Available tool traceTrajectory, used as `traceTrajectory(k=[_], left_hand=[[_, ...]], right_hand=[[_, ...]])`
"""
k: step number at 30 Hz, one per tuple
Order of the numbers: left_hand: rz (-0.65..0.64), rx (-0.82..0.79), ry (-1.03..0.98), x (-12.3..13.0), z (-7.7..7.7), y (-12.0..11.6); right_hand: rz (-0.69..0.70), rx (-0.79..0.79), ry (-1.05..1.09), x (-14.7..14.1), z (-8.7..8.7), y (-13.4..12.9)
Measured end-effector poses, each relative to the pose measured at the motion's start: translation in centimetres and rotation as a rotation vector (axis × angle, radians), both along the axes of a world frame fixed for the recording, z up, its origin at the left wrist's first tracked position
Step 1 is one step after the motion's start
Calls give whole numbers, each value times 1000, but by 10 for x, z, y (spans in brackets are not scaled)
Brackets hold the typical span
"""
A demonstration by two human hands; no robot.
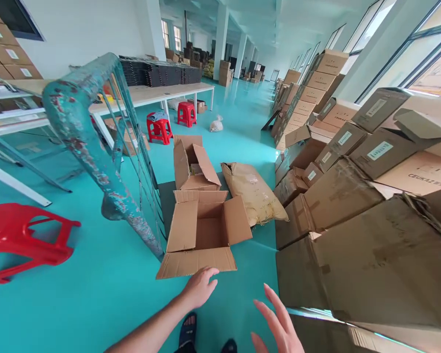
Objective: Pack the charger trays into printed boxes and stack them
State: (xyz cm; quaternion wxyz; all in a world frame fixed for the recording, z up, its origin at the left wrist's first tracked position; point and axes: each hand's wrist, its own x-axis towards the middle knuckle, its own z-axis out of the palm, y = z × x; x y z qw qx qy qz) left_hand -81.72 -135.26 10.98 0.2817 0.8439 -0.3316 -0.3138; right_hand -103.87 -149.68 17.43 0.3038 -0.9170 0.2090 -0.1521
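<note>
An open cardboard box (pixel 210 233) with its flaps spread stands on the floor ahead, its inside bare. My left hand (pixel 201 288) is at the near flap's lower edge, fingers apart and holding nothing; whether it touches the flap I cannot tell. Lower right, my right hand (pixel 277 323) is in the air with fingers spread, nothing in it. Behind the open box is a second box (pixel 194 164), partly open, with some items inside. A brown sack (pixel 253 192) lies to the right of both boxes.
A chipped turquoise metal frame (pixel 106 171) rises close on the left. Stacked cartons (pixel 382 255) line the right side. A red stool (pixel 29 240) is at the far left, with two red stools (pixel 159 128) farther back by a long white table (pixel 169 91).
</note>
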Motion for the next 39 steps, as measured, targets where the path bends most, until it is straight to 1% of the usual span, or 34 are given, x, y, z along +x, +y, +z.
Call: traceTrajectory(k=[1,3,5,7,8,9,10,12,13,15,16,17,19,21,23,24,25,26,29,31,32,34,36,37,39], left_hand=[[-24,20,-33,15,-7,-10],[-71,71,-83,40,-25,-29],[-111,141,-113,61,-45,-41],[-135,237,-134,80,-60,-40],[-137,295,-147,90,-63,-35],[-134,357,-161,99,-64,-27],[-130,421,-176,108,-61,-16],[-122,544,-204,124,-48,6],[-126,595,-215,131,-39,14],[-158,656,-224,139,-24,21],[-184,659,-224,140,-21,19],[-214,647,-216,139,-22,14],[-259,594,-193,134,-35,-2],[-254,578,-158,129,-54,-18],[-210,602,-129,127,-68,-25],[-180,619,-126,126,-71,-23],[-153,632,-129,126,-71,-19],[-129,644,-141,126,-67,-13],[-52,701,-187,123,-45,7],[5,763,-175,120,-30,17],[28,789,-149,118,-26,21],[58,815,-70,111,-23,31],[84,771,-12,98,-25,47],[117,732,9,88,-26,59],[252,630,51,61,-22,89]], right_hand=[[43,11,-7,16,0,2],[97,58,-1,40,-6,3],[141,137,24,57,-20,0],[171,245,61,77,-40,-10],[186,312,85,89,-51,-17],[207,385,117,103,-63,-24],[223,454,158,121,-75,-31],[239,551,280,163,-98,-43],[225,569,344,186,-111,-46],[195,593,451,236,-138,-47],[180,616,489,260,-152,-45],[165,636,536,282,-167,-42],[144,656,635,319,-194,-35],[136,650,734,345,-218,-27],[134,636,805,362,-235,-20],[132,631,826,368,-241,-15],[126,629,837,373,-245,-9],[115,631,840,378,-248,-2],[46,644,825,393,-249,28],[-20,648,819,403,-247,52],[-56,644,820,407,-246,64],[-125,618,824,414,-247,84],[-168,574,822,416,-249,98],[-178,552,819,416,-250,102],[-178,518,812,412,-249,103]])
